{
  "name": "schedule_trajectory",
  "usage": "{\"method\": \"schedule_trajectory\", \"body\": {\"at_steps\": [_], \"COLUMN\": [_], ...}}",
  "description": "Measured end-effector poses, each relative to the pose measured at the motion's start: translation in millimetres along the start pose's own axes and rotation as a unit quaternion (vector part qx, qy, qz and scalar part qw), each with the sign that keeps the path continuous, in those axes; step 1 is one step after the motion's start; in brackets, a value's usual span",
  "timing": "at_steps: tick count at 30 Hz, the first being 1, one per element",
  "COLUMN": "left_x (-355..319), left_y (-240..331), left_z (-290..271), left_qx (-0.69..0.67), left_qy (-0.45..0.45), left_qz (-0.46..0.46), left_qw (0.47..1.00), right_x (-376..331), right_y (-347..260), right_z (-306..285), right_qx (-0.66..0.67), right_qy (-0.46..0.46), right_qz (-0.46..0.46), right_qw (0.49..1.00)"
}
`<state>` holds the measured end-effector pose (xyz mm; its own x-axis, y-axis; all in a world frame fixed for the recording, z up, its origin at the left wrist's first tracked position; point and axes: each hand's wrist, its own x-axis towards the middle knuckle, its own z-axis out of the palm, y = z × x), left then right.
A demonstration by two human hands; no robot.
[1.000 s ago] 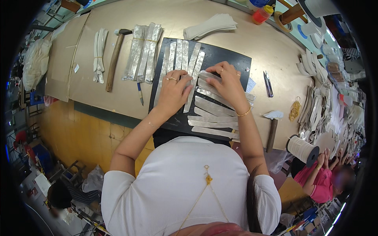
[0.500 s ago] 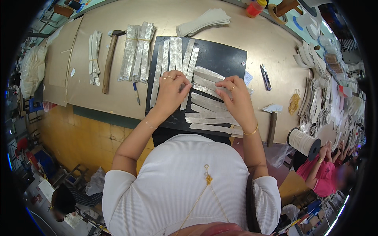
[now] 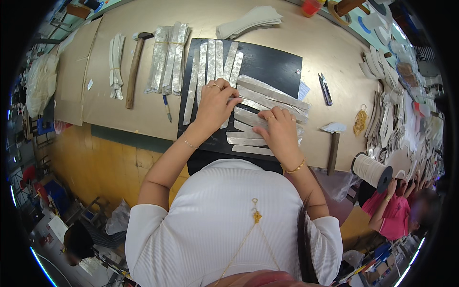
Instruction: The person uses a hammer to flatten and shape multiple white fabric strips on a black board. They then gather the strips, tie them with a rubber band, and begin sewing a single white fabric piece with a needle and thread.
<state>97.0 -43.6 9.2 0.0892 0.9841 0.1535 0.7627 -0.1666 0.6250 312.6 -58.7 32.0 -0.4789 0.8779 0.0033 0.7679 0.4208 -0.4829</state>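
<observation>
The left hand [image 3: 216, 103] lay flat on the black mat [image 3: 275, 62], fingers curled down onto a silver strip [image 3: 248, 103]. It pressed on the strip more than it held it; whether the fingers pinched it could not be told. The right hand [image 3: 279, 129] sat just beside the left one, a little nearer the person. Its fingers were bent down on another silver strip [image 3: 246, 115], and whether they gripped it could not be told either.

Between and under the two hands lay a fan of silver strips [image 3: 267, 95], spread out sideways across the mat. Past the left hand's fingers, a row of long strips [image 3: 213, 62] pointed away from the person.

Off the mat, out past the left hand, a blue pen [image 3: 166, 106] lay near, then a bundle of strips [image 3: 167, 57], then a hammer [image 3: 134, 71] with a wooden handle. Out past the right hand lay small snips [image 3: 325, 88], a second hammer [image 3: 333, 143], and a big white spool [image 3: 370, 170]. All of it sat on a tan table [image 3: 330, 52].
</observation>
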Motion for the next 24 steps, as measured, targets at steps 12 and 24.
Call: {"method": "schedule_trajectory", "body": {"at_steps": [12, 24], "left_x": [-7, -169], "left_y": [-5, -120], "left_z": [-14, -154], "left_qx": [-0.111, 0.034], "left_qy": [-0.005, 0.139], "left_qz": [-0.088, -0.439], "left_qw": [0.99, 0.887], "right_x": [-3, -2], "right_y": [1, 0], "right_z": [7, 2], "right_qx": [0.007, -0.003], "right_qy": [0.008, -0.02], "right_qz": [0.041, 0.058], "right_qw": [0.999, 0.998]}}
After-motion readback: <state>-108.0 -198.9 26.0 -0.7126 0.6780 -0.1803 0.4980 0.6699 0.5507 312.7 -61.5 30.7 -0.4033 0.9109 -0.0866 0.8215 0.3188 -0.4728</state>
